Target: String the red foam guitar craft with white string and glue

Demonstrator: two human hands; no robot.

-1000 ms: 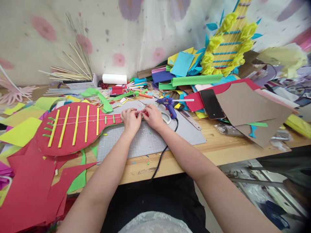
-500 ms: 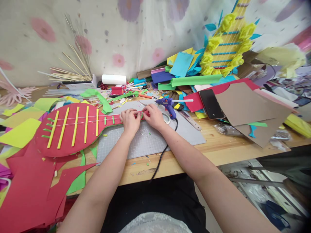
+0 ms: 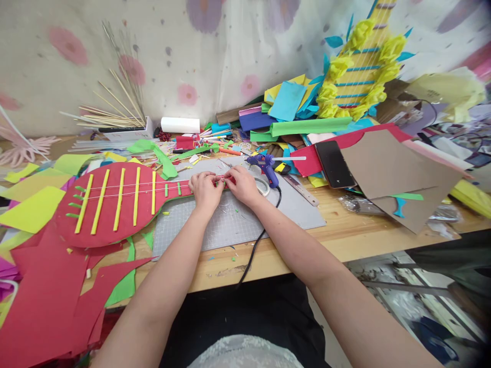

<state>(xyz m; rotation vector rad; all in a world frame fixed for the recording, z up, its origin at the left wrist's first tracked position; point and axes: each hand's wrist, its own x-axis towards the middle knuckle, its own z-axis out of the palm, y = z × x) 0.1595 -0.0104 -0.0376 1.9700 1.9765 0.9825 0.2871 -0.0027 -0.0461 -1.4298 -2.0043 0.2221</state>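
A red paper lute (image 3: 105,225) lies on its back at the left, its rounded body crossed by yellow strips and its narrow neck pointing right. White string (image 3: 115,193) runs in thin lines along the body and neck. At the far end of the neck, my left hand (image 3: 205,190) has its fingers closed in a pinch at the string. My right hand (image 3: 243,185) meets it there, thumb and fingertips also pinched on the string. The fingertips of both hands are almost touching, and they partly hide the neck's end.
Beneath the hands lies a grey cutting mat (image 3: 215,232). A purple glue gun (image 3: 265,166), a tape roll (image 3: 263,187) and a metal ruler (image 3: 301,190) are close on the right. Beyond are a phone (image 3: 334,164) and cardboard (image 3: 395,163). Red paper scraps (image 3: 46,301) cover the left.
My right hand has shifted slightly left and down, bringing its fingertips closer to my left hand. The lute stays where it was.
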